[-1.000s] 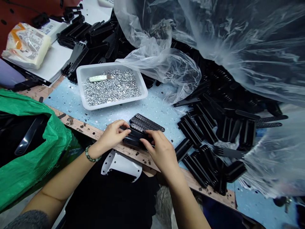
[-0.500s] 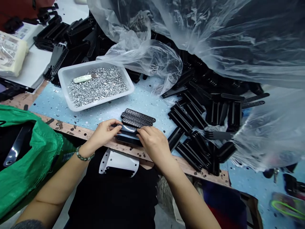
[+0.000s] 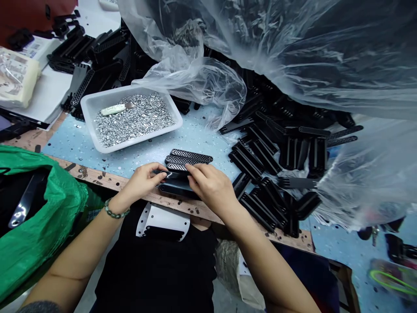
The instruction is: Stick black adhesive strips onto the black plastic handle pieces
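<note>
Your left hand (image 3: 145,179) pinches the left end of a glossy black piece (image 3: 176,175); your right hand (image 3: 212,184) curls at its right end, grip impossible to tell.

- A light blue, speckled tabletop (image 3: 198,132), bordered in front by a wood-patterned edge strip (image 3: 197,210) with dark marks.
- A red surface (image 3: 22,15) at the far left corner.
- Grey floor (image 3: 225,298) below.
- Pale light glosses the blue.
</note>
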The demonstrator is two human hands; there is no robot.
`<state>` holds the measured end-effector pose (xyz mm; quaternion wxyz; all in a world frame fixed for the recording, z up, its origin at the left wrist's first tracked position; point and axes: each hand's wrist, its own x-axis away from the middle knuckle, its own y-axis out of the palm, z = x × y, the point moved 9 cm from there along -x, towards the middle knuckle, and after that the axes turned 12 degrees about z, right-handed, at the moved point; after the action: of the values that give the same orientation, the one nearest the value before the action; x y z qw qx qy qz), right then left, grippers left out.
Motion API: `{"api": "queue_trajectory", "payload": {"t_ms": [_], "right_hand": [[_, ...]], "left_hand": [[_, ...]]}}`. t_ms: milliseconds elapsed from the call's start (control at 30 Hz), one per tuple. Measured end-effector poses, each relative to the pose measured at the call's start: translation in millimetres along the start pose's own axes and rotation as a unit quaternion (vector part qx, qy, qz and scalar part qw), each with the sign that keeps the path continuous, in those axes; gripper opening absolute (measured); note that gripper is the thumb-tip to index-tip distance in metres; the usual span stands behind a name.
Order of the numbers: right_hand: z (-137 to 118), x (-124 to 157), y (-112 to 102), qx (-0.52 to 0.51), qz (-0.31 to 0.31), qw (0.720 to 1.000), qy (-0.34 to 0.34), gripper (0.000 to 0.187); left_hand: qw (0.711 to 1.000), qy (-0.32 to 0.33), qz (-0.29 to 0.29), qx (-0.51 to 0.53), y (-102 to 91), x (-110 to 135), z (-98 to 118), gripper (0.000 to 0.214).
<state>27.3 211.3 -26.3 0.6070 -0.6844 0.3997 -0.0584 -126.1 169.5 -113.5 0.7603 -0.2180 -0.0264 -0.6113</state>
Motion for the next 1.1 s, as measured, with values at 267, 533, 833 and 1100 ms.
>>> {"api": "queue_trajectory", "payload": {"t_ms": [267, 533, 833, 1100], "right_hand": [[29.8, 21.4, 11.6, -0.237, -0.017, 0.944, 0.229, 0.017], [32.9, 22.1, 21.5, -0.159, -0.022, 0.956, 0.247, 0.003], [35.7, 24.4, 23.3, -0.16, -0.04, 0.951, 0.26, 0.007], [38.2, 21.9, 25.8, -0.11, -0.069, 0.95, 0.283, 0.014]], "left_hand": [[1.0, -0.005, 0.019, 0.002, -1.5, 2.3, -3.5, 0.03], [0.999, 0.031, 0.034, -0.026, -5.8, 8.5, 6.4, 0.029], [0.998, 0.045, 0.009, -0.038, -5.0, 8.2, 6.0, 0.03], [0.997, 0.055, 0.0, -0.05, -4.7, 9.5, 13.5, 0.029]]}}
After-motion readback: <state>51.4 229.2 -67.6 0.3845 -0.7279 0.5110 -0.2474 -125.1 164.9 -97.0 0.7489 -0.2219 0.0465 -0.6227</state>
